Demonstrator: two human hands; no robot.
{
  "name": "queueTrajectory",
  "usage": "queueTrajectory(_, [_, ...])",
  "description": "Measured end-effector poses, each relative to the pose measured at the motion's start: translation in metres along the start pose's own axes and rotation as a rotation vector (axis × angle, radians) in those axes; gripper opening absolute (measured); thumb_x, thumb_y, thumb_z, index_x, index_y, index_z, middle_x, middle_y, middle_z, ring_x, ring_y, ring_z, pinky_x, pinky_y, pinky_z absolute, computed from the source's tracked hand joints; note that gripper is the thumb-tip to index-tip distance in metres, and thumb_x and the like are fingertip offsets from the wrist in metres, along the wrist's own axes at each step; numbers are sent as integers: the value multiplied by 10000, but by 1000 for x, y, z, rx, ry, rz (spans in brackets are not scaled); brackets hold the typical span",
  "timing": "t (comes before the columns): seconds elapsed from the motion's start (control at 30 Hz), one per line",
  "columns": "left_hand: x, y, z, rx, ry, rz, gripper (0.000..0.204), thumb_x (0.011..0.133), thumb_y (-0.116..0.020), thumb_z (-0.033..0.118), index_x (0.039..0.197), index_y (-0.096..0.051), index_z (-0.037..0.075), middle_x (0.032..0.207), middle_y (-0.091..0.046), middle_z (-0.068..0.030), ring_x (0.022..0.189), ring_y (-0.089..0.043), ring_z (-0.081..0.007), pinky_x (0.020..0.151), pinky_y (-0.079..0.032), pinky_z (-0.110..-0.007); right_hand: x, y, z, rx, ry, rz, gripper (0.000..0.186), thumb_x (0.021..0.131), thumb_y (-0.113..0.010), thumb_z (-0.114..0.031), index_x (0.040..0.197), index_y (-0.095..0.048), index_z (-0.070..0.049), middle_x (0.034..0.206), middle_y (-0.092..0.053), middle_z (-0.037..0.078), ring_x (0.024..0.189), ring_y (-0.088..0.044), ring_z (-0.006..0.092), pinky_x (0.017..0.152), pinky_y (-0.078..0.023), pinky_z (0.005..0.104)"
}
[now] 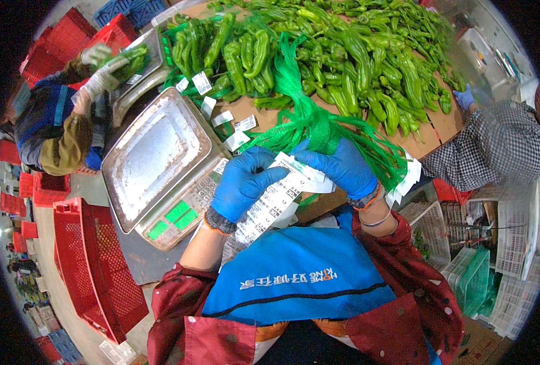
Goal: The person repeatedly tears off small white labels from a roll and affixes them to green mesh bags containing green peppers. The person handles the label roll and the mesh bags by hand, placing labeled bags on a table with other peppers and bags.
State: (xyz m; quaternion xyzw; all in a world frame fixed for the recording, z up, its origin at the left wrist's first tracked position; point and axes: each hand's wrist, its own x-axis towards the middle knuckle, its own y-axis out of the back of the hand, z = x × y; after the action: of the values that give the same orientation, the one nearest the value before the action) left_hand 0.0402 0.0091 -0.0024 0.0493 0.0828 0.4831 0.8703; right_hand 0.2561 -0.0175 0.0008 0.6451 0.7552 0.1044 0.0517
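Note:
Both my hands wear blue gloves. With thumb and fingers closed, my left hand [245,182] grips the upper end of a strip of white printed labels [264,213], which hangs down over my blue apron. Beside it, my right hand [340,167] pinches white labels [309,176] at the strip's top edge. Right behind that hand lies a tied bundle of green mesh bags [306,118], its strands fanning right to white tags [408,176]. Whether the right fingers also hold the mesh is hidden. Loose labels [239,140] lie left of the bundle.
A large heap of green peppers [355,55] covers the table's far side. A scale with a metal tray [160,158] stands at left, above a red crate [93,267]. One co-worker [57,128] handles bagged peppers at left; another [489,146] is at right, near white crates [513,231].

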Motion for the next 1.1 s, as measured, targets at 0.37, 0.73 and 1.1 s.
queueTrajectory(0.37, [2,1,-4,-19,50,24,223,803,-709,131,966,-632,-1,847,-646,-31,771,-573,-82,692,-463,-230,-1,-3,-1,-11,12,0,262,815,-669,-320,920,-675,-80,868,-661,64,779,-618,196,710,-478,322])
queueTrajectory(0.73, [1,-3,-3,69,-41,71,157,806,-711,146,781,-625,18,757,-561,-1,695,-514,-80,628,-424,-234,-4,-5,-3,144,-15,-71,282,808,-688,-269,996,-646,-63,937,-639,59,874,-587,167,795,-463,318])
queueTrajectory(1.1, [-1,-5,-8,130,18,82,178,788,-733,146,860,-622,26,788,-582,15,702,-502,-63,615,-427,-227,-9,-5,0,-131,-19,-22,286,772,-711,-263,948,-645,-49,872,-658,107,773,-618,223,712,-486,339])
